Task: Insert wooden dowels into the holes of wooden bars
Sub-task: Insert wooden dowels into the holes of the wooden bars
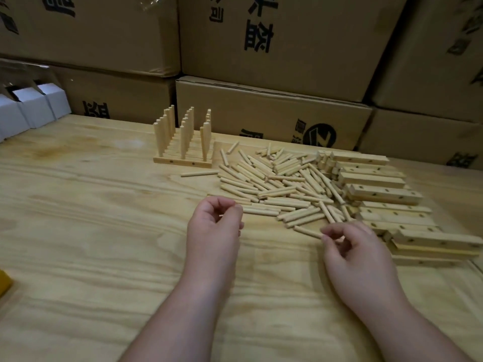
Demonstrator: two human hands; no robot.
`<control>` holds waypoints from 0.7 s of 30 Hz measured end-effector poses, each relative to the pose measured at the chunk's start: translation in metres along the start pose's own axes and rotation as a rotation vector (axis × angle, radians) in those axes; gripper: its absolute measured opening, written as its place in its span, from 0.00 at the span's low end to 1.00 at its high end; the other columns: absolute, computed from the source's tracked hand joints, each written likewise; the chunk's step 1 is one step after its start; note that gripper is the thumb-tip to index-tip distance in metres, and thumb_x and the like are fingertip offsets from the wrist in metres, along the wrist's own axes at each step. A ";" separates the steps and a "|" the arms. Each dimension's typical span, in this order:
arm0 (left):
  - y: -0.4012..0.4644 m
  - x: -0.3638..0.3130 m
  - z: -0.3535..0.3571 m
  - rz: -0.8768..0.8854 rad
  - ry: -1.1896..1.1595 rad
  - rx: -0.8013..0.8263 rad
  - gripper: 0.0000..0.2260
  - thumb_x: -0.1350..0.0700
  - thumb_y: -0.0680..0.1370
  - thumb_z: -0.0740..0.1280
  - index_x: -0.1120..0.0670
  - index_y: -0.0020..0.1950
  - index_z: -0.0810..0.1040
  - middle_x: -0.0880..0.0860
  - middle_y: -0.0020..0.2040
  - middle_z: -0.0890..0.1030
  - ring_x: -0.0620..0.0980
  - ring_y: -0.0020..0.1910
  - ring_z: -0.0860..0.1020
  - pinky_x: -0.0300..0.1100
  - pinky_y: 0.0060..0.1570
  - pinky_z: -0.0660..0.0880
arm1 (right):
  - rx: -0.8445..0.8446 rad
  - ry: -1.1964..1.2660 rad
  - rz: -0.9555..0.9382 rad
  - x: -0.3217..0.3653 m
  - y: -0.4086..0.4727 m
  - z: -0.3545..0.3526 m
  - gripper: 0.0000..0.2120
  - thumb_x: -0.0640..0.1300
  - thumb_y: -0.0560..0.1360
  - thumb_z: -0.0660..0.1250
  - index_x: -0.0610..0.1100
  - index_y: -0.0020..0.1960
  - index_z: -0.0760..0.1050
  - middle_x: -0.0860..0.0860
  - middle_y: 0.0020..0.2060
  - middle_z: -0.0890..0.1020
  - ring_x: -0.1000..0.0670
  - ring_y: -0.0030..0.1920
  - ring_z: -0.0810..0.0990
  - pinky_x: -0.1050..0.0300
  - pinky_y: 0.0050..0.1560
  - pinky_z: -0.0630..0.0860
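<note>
A loose pile of short wooden dowels [274, 184] lies on the plywood table [91, 231], right of centre. To its right is a heap of drilled wooden bars [379, 190]. At the back, several bars lie side by side with dowels standing upright in them [183, 142]. My left hand [214, 228] hovers at the pile's near left edge, fingers loosely curled, holding nothing. My right hand [358, 254] is at the pile's near right edge. Its thumb and forefinger tips touch the end of one lying dowel [307, 231], and the dowel still rests on the table.
Stacked cardboard boxes [274, 105] wall off the table's far side. Small white boxes [31, 105] stand at the back left. A yellow object [4, 283] pokes in at the left edge. One stray dowel [198, 173] lies in front of the filled bars.
</note>
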State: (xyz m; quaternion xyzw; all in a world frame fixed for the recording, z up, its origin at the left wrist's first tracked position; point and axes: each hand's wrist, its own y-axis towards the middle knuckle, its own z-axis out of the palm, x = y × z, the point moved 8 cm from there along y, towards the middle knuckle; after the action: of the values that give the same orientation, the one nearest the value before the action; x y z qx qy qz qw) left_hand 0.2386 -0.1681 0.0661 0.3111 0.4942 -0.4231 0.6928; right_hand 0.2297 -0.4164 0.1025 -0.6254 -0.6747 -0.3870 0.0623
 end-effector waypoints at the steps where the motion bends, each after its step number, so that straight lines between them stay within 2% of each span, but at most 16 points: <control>1: 0.000 -0.001 0.001 0.027 0.049 0.012 0.07 0.61 0.77 0.71 0.50 0.43 0.79 0.49 0.35 0.80 0.42 0.31 0.76 0.34 0.34 0.74 | -0.002 0.004 0.015 -0.005 0.000 -0.002 0.05 0.41 0.75 0.71 0.51 0.47 0.81 0.60 0.44 0.76 0.66 0.45 0.74 0.79 0.45 0.65; 3: -0.001 -0.003 0.003 0.068 0.126 0.041 0.04 0.57 0.76 0.73 0.49 0.45 0.81 0.48 0.38 0.82 0.44 0.36 0.78 0.39 0.41 0.76 | 0.007 -0.015 0.014 -0.008 0.003 -0.001 0.05 0.45 0.76 0.69 0.51 0.51 0.81 0.60 0.47 0.75 0.63 0.47 0.75 0.75 0.48 0.66; 5: -0.003 -0.004 0.005 0.092 0.172 0.062 0.03 0.54 0.75 0.75 0.49 0.45 0.83 0.44 0.38 0.83 0.45 0.38 0.78 0.43 0.44 0.76 | 0.050 -0.068 -0.006 -0.005 0.005 0.004 0.08 0.47 0.76 0.68 0.51 0.55 0.81 0.59 0.50 0.75 0.56 0.52 0.76 0.63 0.55 0.71; 6: -0.004 -0.005 0.006 0.102 0.188 0.073 0.03 0.53 0.75 0.76 0.48 0.45 0.84 0.43 0.37 0.83 0.44 0.38 0.78 0.43 0.43 0.76 | 0.073 -0.097 -0.011 -0.004 0.005 0.007 0.09 0.47 0.77 0.68 0.51 0.56 0.81 0.59 0.51 0.74 0.53 0.56 0.76 0.59 0.58 0.70; 8: -0.006 -0.006 0.007 0.121 0.204 0.092 0.03 0.52 0.74 0.77 0.47 0.45 0.85 0.41 0.36 0.83 0.42 0.37 0.77 0.41 0.42 0.74 | 0.099 -0.139 -0.026 -0.001 0.005 0.009 0.10 0.47 0.77 0.68 0.51 0.57 0.81 0.59 0.51 0.71 0.52 0.60 0.73 0.61 0.58 0.66; 10: -0.006 -0.007 0.007 0.137 0.208 0.102 0.02 0.51 0.74 0.77 0.46 0.45 0.85 0.41 0.36 0.83 0.41 0.36 0.77 0.39 0.42 0.73 | 0.103 -0.167 -0.048 0.003 0.007 0.005 0.10 0.48 0.77 0.67 0.53 0.57 0.80 0.60 0.51 0.71 0.53 0.60 0.72 0.61 0.55 0.65; 13: -0.006 -0.007 0.008 0.159 0.220 0.110 0.03 0.51 0.74 0.77 0.47 0.45 0.85 0.41 0.35 0.82 0.39 0.36 0.77 0.34 0.39 0.73 | 0.074 -0.232 -0.094 0.010 0.021 -0.016 0.08 0.49 0.78 0.66 0.54 0.56 0.81 0.58 0.51 0.76 0.52 0.57 0.74 0.57 0.53 0.69; 16: -0.007 -0.007 0.008 0.171 0.231 0.117 0.02 0.50 0.75 0.76 0.46 0.45 0.85 0.42 0.34 0.82 0.39 0.34 0.77 0.31 0.35 0.73 | 0.070 -0.228 -0.035 0.002 0.038 -0.047 0.07 0.48 0.77 0.68 0.56 0.54 0.81 0.59 0.48 0.78 0.52 0.53 0.75 0.55 0.49 0.72; 18: -0.006 -0.006 0.008 0.177 0.237 0.124 0.02 0.49 0.75 0.76 0.43 0.45 0.85 0.42 0.33 0.81 0.40 0.33 0.77 0.31 0.34 0.73 | 0.143 -0.228 0.034 -0.012 0.046 -0.064 0.09 0.51 0.75 0.72 0.59 0.55 0.80 0.62 0.46 0.75 0.53 0.53 0.74 0.54 0.49 0.71; 21: -0.004 -0.005 0.007 0.192 0.253 0.130 0.02 0.48 0.75 0.76 0.42 0.45 0.84 0.43 0.33 0.81 0.40 0.33 0.76 0.31 0.34 0.73 | 0.361 -0.343 0.136 -0.035 0.045 -0.079 0.22 0.54 0.70 0.77 0.63 0.62 0.75 0.61 0.51 0.73 0.50 0.64 0.68 0.46 0.61 0.71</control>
State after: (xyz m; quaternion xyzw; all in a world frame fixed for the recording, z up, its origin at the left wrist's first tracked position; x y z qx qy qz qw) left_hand 0.2370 -0.1742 0.0727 0.4519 0.5171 -0.3435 0.6406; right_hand 0.2459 -0.4950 0.1574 -0.7046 -0.6899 -0.1436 0.0832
